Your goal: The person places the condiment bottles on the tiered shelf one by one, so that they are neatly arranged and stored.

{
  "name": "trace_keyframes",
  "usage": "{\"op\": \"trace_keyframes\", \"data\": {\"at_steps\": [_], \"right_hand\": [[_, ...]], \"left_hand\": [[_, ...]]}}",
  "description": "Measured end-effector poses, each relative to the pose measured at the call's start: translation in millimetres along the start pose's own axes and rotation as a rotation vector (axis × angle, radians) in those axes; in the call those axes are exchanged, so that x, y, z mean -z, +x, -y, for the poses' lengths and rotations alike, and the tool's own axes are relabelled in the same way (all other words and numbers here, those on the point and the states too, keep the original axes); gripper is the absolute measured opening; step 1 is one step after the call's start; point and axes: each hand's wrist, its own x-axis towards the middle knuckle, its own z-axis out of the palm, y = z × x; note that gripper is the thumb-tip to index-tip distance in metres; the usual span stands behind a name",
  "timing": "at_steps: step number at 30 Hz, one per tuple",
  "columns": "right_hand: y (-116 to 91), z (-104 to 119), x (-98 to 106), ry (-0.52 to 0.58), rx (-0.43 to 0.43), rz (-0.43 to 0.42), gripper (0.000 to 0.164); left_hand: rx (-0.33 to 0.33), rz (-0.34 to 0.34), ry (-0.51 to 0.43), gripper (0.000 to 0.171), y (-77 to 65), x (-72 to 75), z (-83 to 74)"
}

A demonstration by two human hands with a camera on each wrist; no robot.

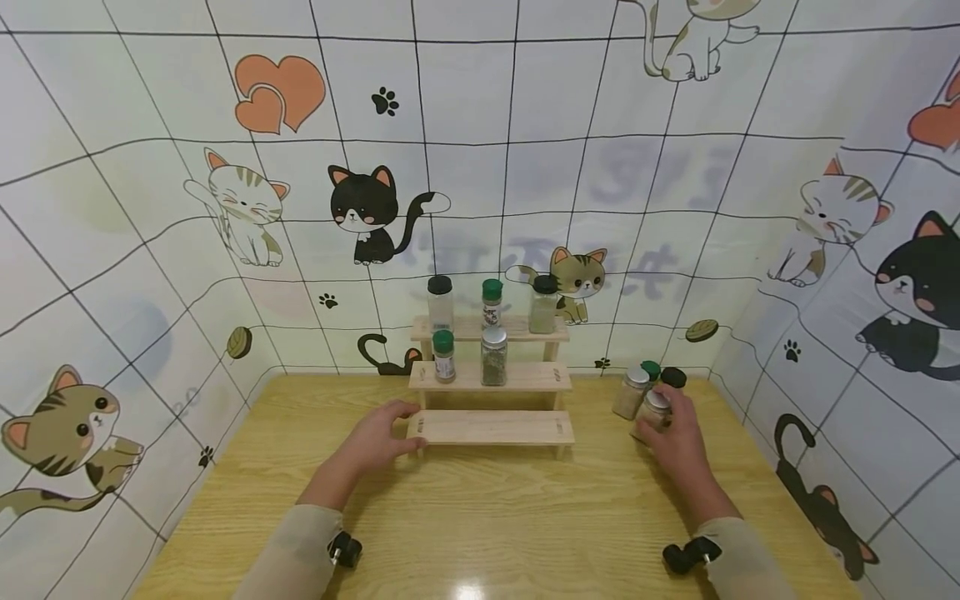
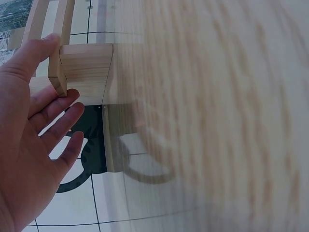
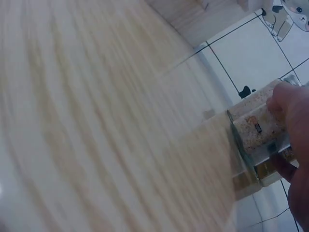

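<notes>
A three-step wooden spice rack stands at the back of the table. My left hand grips the left end of its lowest step, and in the left wrist view the thumb and fingers lie on opposite edges of the board. At the right, my right hand holds a silver-lidded glass spice jar by its upper part. Pale grains show through this jar's glass in the right wrist view. Close around it stand another silver-lidded jar, a green-capped one and a black-capped one.
On the top step are a black-capped jar, a green-capped bottle and another black-capped jar. The middle step bears a green-capped bottle and a silver-lidded jar. Cat-print wall covering encloses the wooden table.
</notes>
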Motion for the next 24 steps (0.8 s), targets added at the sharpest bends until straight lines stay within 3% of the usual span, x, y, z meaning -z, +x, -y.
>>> {"op": "trace_keyframes", "data": {"at_steps": [6, 11, 24], "right_hand": [[-4.5, 8.4, -0.7, 0.132, 0.008, 0.041, 0.068], [-5.7, 23.6, -2.8, 0.209, 0.078, 0.023, 0.069], [21.2, 66.1, -1.8, 0.221, 0.169, 0.03, 0.069]], "left_hand": [[0.008, 0.008, 0.012, 0.067, 0.6, 0.3, -0.6], [0.011, -0.002, 0.006, 0.067, 0.8, 0.2, -1.3], [0.023, -0.007, -0.012, 0.066, -1.7, 2.2, -6.0]]}}
